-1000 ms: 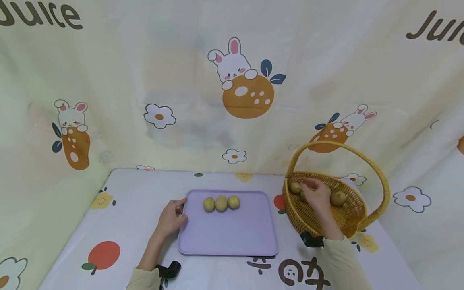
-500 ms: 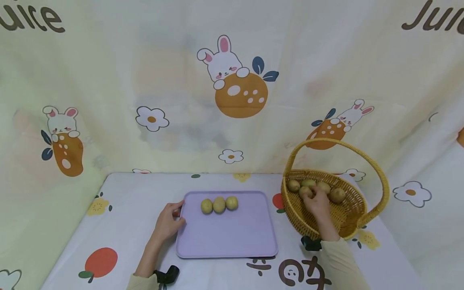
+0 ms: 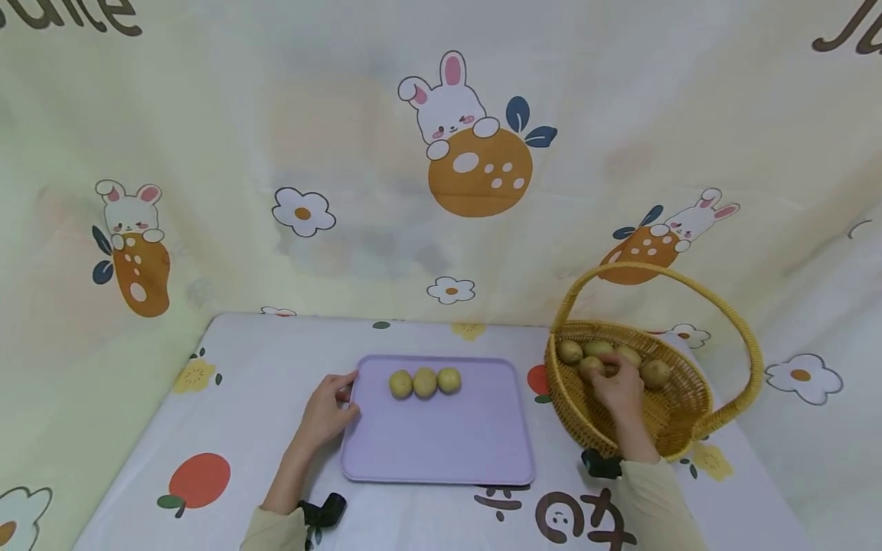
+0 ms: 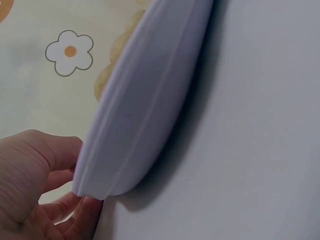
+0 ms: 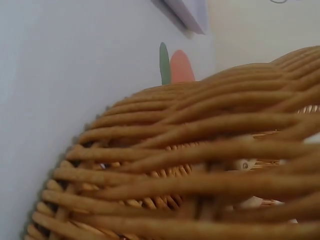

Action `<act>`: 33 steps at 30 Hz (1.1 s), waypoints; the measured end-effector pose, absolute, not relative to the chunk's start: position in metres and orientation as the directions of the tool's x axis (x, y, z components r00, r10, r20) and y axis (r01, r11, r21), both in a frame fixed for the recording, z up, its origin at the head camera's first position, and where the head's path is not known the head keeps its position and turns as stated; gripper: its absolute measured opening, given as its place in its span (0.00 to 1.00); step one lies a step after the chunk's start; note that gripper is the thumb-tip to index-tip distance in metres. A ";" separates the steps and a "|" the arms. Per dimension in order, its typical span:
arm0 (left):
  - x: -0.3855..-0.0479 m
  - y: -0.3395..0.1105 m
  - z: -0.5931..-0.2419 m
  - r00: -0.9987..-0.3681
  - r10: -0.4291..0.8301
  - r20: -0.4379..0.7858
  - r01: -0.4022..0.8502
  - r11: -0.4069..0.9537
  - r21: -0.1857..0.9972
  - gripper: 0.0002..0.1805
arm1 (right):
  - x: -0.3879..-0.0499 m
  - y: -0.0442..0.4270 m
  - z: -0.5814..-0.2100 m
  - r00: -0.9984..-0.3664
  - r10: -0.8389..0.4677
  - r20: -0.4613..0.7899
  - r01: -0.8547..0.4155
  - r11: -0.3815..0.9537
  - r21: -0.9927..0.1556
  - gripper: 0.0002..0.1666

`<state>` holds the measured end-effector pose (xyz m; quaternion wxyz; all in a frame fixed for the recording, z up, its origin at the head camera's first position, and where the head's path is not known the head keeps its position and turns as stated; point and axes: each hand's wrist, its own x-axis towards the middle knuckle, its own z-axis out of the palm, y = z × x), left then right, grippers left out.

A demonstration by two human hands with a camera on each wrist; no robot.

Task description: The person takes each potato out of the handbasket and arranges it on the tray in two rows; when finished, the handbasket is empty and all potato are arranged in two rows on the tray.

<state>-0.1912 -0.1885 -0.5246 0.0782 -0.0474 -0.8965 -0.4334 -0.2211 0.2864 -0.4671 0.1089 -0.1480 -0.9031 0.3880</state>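
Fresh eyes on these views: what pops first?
Probably the golden wicker basket at right, its tall handle arching up, the right hand inside it among potatoes. Next, centre, the lilac tray: three more potatoes in a row toward its far edge, left hand gripping its left side.

— Item one, lettering?
— Cropped dark-brown letters (image 3: pixel 76 15) are apparently reading "Juice" on the cream, rabbit-printed fabric backdrop (image 3: pixel 372 145), upper left; a cut-off "Ju" (image 3: pixel 853 27) is showing upper right.
— Item two?
— Large brown characters (image 3: pixel 540 520) are marking the white, fruit-printed tablecloth (image 3: pixel 289 348), unreadable.
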 end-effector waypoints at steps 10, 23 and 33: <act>-0.194 -0.189 -0.527 -0.978 0.026 0.205 0.178 0.616 0.767 0.33 | -0.219 0.291 -0.467 -0.947 0.319 -0.043 0.247 0.634 -0.733 0.32; -0.194 -0.191 -0.527 -0.981 0.015 0.193 0.160 0.622 0.766 0.33 | -0.219 0.284 -0.455 -0.957 0.277 -0.087 0.227 0.524 -0.821 0.30; -0.195 -0.190 -0.527 -0.981 0.015 0.195 0.162 0.625 0.764 0.33 | -0.220 0.273 -0.433 -0.970 0.231 -0.073 0.170 0.436 -0.884 0.27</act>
